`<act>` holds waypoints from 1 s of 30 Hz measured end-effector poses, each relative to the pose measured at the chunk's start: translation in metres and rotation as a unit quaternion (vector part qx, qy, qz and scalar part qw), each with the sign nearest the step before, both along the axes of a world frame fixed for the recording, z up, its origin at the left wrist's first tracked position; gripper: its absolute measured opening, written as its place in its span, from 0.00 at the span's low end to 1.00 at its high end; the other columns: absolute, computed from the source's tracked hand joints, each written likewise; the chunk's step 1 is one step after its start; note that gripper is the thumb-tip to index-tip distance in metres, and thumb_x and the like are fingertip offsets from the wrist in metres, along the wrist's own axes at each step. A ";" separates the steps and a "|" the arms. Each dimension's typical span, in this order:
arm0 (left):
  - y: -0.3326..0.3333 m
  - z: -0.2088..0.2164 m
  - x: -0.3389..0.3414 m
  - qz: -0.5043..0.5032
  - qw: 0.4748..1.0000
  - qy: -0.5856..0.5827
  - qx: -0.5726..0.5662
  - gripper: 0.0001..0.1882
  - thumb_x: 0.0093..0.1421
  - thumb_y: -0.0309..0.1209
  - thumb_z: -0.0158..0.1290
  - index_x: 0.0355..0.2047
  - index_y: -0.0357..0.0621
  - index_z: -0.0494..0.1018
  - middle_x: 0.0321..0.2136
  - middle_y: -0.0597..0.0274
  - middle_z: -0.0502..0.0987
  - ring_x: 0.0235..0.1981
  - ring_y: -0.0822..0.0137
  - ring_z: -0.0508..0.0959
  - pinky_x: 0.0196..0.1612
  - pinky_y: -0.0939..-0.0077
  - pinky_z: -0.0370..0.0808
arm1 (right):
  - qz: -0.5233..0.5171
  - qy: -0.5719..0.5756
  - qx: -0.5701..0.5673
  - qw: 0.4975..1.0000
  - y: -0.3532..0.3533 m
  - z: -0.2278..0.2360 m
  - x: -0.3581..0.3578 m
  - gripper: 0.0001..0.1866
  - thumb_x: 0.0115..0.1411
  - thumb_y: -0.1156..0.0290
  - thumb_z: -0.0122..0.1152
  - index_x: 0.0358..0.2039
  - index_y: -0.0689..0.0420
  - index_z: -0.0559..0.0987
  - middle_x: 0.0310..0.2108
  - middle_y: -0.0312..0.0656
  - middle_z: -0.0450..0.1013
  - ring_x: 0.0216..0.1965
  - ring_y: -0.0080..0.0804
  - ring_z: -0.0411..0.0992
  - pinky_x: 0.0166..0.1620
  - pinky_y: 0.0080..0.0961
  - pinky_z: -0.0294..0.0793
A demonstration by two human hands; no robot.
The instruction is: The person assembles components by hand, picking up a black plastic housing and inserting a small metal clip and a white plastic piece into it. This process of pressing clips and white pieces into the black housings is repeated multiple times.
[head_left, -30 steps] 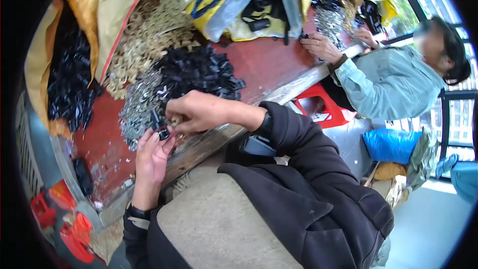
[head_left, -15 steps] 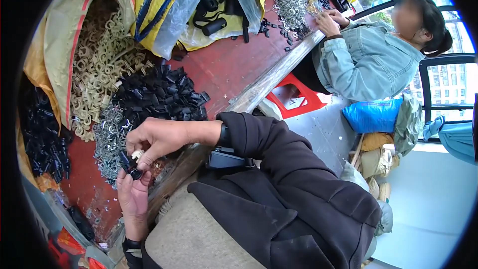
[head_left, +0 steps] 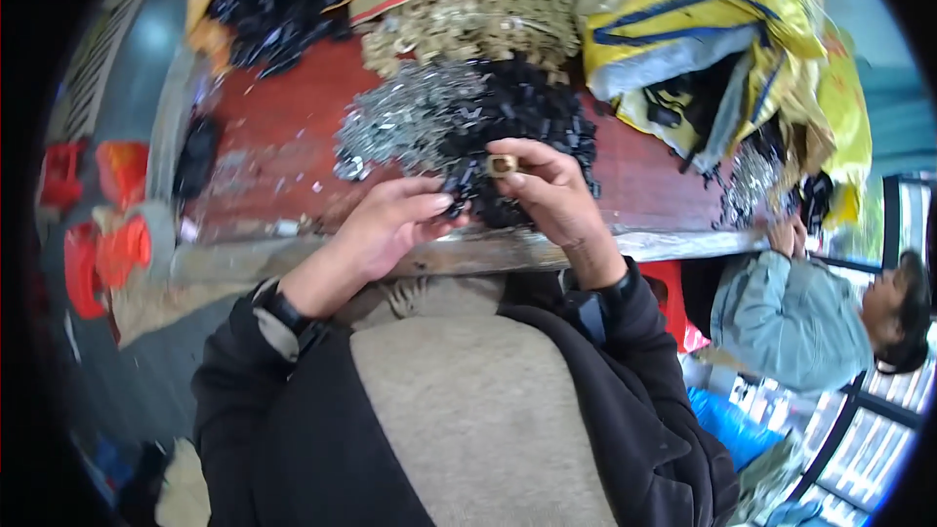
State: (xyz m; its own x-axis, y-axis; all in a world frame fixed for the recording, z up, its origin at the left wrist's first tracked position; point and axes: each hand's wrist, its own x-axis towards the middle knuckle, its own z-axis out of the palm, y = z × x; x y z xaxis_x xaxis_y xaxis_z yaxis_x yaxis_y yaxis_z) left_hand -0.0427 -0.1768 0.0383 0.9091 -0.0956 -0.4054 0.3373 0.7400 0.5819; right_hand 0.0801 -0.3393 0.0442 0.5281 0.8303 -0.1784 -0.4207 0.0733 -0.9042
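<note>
Between the thumb and fingertips of my right hand [head_left: 561,203] is a small tan square-looking plastic ring [head_left: 503,166], its opening facing me. My left hand [head_left: 395,222], at the table's near edge, pinches a small black plastic part [head_left: 455,203], partly hidden by the fingers. The two hands are apart, with the held pieces a short way from each other. Just beyond them lie a heap of black plastic parts [head_left: 542,112] and, to its left, a heap of small silver metal pieces [head_left: 405,117]. Farther back, a mound of beige plastic rings [head_left: 478,20] spills from a sack.
The red tabletop [head_left: 283,137] has a worn wooden front edge [head_left: 459,254]. More black parts [head_left: 283,0] lie at the back left. A yellow sack [head_left: 712,0] stands at the back right. A co-worker [head_left: 795,312] sits at the right. Red plastic stools [head_left: 107,254] stand at the left.
My view has swung, so the table now runs across in front of me. My hands, together before, have separated, the tan ring in the right and the black part in the left.
</note>
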 end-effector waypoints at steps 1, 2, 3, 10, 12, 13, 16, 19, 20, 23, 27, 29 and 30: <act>-0.001 -0.001 -0.004 0.019 1.000 0.002 0.001 0.13 0.50 0.28 0.49 0.35 0.34 0.67 0.31 0.57 0.72 0.33 0.68 0.73 0.35 0.84 0.70 | -0.001 -0.011 0.005 1.000 0.000 0.001 -0.003 0.14 0.51 0.76 0.50 0.40 0.64 0.70 0.30 0.34 0.67 0.29 0.18 0.64 0.34 0.13 0.65; -0.002 -0.002 -0.006 0.018 1.000 0.009 0.002 0.13 0.50 0.28 0.49 0.36 0.34 0.67 0.31 0.58 0.72 0.32 0.68 0.73 0.34 0.84 0.71 | -0.007 -0.023 0.009 1.000 -0.001 0.003 -0.005 0.14 0.51 0.76 0.51 0.40 0.64 0.70 0.29 0.33 0.66 0.29 0.18 0.64 0.34 0.13 0.64; -0.002 -0.003 -0.009 0.015 1.000 0.016 0.004 0.13 0.50 0.28 0.49 0.36 0.35 0.66 0.31 0.58 0.72 0.32 0.68 0.74 0.33 0.85 0.71 | -0.014 -0.035 0.014 0.999 0.001 0.004 -0.008 0.14 0.51 0.76 0.51 0.40 0.63 0.70 0.29 0.33 0.66 0.29 0.18 0.64 0.35 0.14 0.64; 0.000 -0.004 -0.012 0.014 0.999 0.028 -0.020 0.11 0.50 0.28 0.51 0.34 0.37 0.69 0.29 0.60 0.73 0.31 0.70 0.74 0.32 0.87 0.71 | 0.030 -0.182 0.005 0.983 0.007 0.011 -0.018 0.12 0.52 0.75 0.50 0.39 0.64 0.70 0.29 0.36 0.66 0.26 0.19 0.65 0.32 0.12 0.65; 0.000 -0.005 -0.011 0.015 0.999 0.037 -0.026 0.11 0.50 0.28 0.51 0.33 0.37 0.69 0.29 0.60 0.73 0.31 0.69 0.74 0.31 0.87 0.71 | 0.045 -0.256 -0.018 0.965 0.009 0.010 -0.019 0.12 0.53 0.75 0.50 0.38 0.64 0.70 0.29 0.37 0.66 0.25 0.19 0.65 0.31 0.12 0.66; 0.001 -0.005 -0.010 0.013 0.999 0.039 -0.028 0.11 0.50 0.28 0.51 0.33 0.37 0.69 0.29 0.60 0.73 0.31 0.69 0.74 0.31 0.87 0.71 | 0.045 -0.250 -0.031 0.967 0.011 0.009 -0.021 0.11 0.52 0.75 0.51 0.37 0.64 0.71 0.28 0.37 0.66 0.24 0.19 0.65 0.29 0.12 0.65; 0.004 -0.006 -0.008 0.004 0.998 0.050 -0.040 0.11 0.50 0.29 0.51 0.33 0.37 0.69 0.29 0.60 0.73 0.31 0.69 0.75 0.31 0.88 0.71 | 0.044 -0.233 -0.058 0.970 0.015 0.005 -0.020 0.09 0.52 0.76 0.51 0.34 0.64 0.72 0.27 0.37 0.66 0.21 0.19 0.65 0.27 0.12 0.65; 0.007 -0.013 -0.001 -0.003 0.997 0.051 -0.052 0.11 0.50 0.29 0.51 0.34 0.37 0.69 0.29 0.60 0.73 0.31 0.69 0.75 0.32 0.88 0.71 | 0.061 -0.323 -0.017 0.944 0.020 0.001 -0.012 0.08 0.51 0.77 0.52 0.33 0.64 0.71 0.25 0.37 0.65 0.20 0.17 0.65 0.25 0.11 0.65; 0.008 -0.016 0.001 -0.007 0.997 0.050 -0.058 0.11 0.50 0.29 0.51 0.34 0.37 0.69 0.29 0.60 0.73 0.31 0.68 0.75 0.32 0.88 0.71 | 0.060 -0.318 -0.020 0.946 0.021 -0.001 -0.010 0.08 0.51 0.77 0.52 0.33 0.64 0.71 0.25 0.37 0.65 0.20 0.17 0.65 0.25 0.11 0.65; 0.010 -0.026 0.005 -0.013 0.997 0.047 -0.061 0.12 0.51 0.30 0.50 0.35 0.37 0.68 0.30 0.61 0.73 0.32 0.68 0.74 0.33 0.87 0.71 | 0.041 -0.362 -0.010 0.931 0.028 -0.009 -0.008 0.09 0.50 0.77 0.54 0.34 0.63 0.71 0.23 0.36 0.64 0.21 0.15 0.63 0.24 0.10 0.63; 0.012 -0.026 0.009 -0.019 0.997 0.049 -0.054 0.12 0.51 0.30 0.50 0.35 0.37 0.68 0.31 0.62 0.72 0.33 0.68 0.74 0.33 0.87 0.71 | -0.007 -0.433 -0.084 0.897 0.030 -0.017 -0.005 0.08 0.50 0.75 0.55 0.31 0.61 0.70 0.22 0.34 0.61 0.21 0.13 0.60 0.23 0.09 0.60; 0.011 -0.025 0.009 -0.022 0.997 0.051 -0.049 0.12 0.51 0.30 0.51 0.34 0.37 0.68 0.31 0.62 0.72 0.33 0.68 0.74 0.33 0.88 0.71 | -0.012 -0.378 -0.090 0.921 0.028 -0.022 -0.008 0.07 0.50 0.74 0.55 0.29 0.61 0.70 0.22 0.34 0.61 0.21 0.13 0.60 0.23 0.09 0.59; 0.010 -0.024 0.009 -0.030 0.997 0.059 -0.035 0.11 0.51 0.30 0.50 0.34 0.37 0.68 0.30 0.62 0.73 0.32 0.68 0.74 0.33 0.88 0.71 | -0.015 -0.322 -0.093 0.942 0.026 -0.024 -0.010 0.07 0.49 0.74 0.56 0.28 0.61 0.69 0.22 0.33 0.60 0.21 0.13 0.59 0.22 0.09 0.58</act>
